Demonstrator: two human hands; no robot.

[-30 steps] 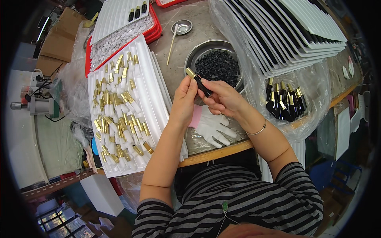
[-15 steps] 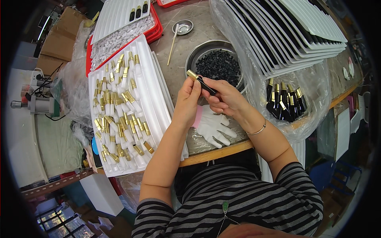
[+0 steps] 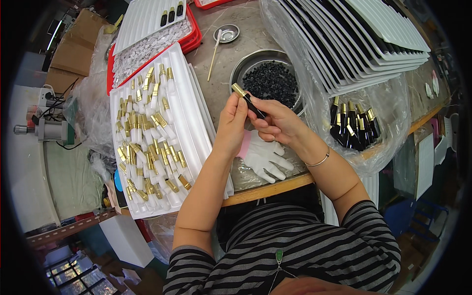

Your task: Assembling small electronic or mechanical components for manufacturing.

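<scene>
Over the near rim of a round metal bowl (image 3: 236, 73), I hold a slim black tube with a gold end (image 3: 239, 90) in both hands. My left hand (image 3: 233, 115) pinches it just below the gold part, thumb on top. The fingers of my right hand (image 3: 278, 120) are closed round the black lower part. The tube tilts, gold end up to the left. Small black pieces (image 3: 270, 81) lie in the bowl. Beneath my hands rests a white glove with a pink cuff (image 3: 263, 155).
At left, a white ribbed tray (image 3: 184, 105) carries many gold-and-white pieces (image 3: 142, 132). Behind it stands a red tray (image 3: 196, 37) of white bits. Similar black-and-gold tubes (image 3: 351, 125) stand on plastic at right, below stacked trays (image 3: 319, 49). A cotton swab (image 3: 214, 56) leans on a small metal dish (image 3: 231, 34).
The tube's gold end has risen slightly, so the tube stands a little steeper. Both hands keep their grip in nearly the same place.
</scene>
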